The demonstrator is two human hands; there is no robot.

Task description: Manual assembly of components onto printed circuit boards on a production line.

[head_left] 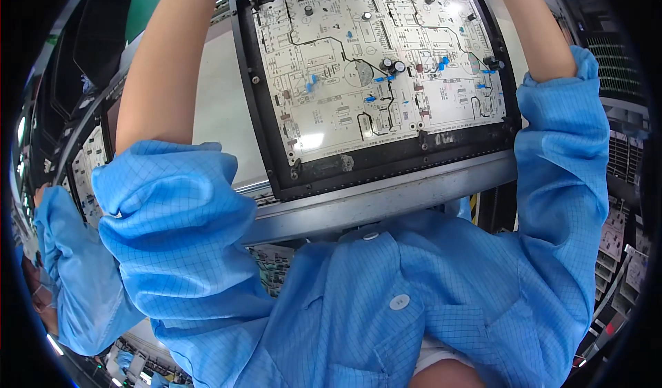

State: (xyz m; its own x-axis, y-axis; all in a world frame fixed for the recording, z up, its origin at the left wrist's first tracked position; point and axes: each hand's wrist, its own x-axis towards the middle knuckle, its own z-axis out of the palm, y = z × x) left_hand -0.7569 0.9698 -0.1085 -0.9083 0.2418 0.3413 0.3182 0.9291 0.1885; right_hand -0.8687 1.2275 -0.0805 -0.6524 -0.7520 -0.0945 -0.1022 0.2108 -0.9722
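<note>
Reaching both forearms over the populated circuit board (376, 67), fingers out of view, grip untellable; risking sleeves (558, 112) snagging upright capacitors (393, 64)

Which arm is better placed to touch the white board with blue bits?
Probably the right: the right forearm crosses the black frame at its corner beside the white board, while the left forearm lies off to the side. Both hands are out of view.

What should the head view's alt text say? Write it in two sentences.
A white circuit board sits in a black carrier frame on a metal conveyor rail. Two bare forearms in rolled blue sleeves reach past it, hands out of view.
</note>
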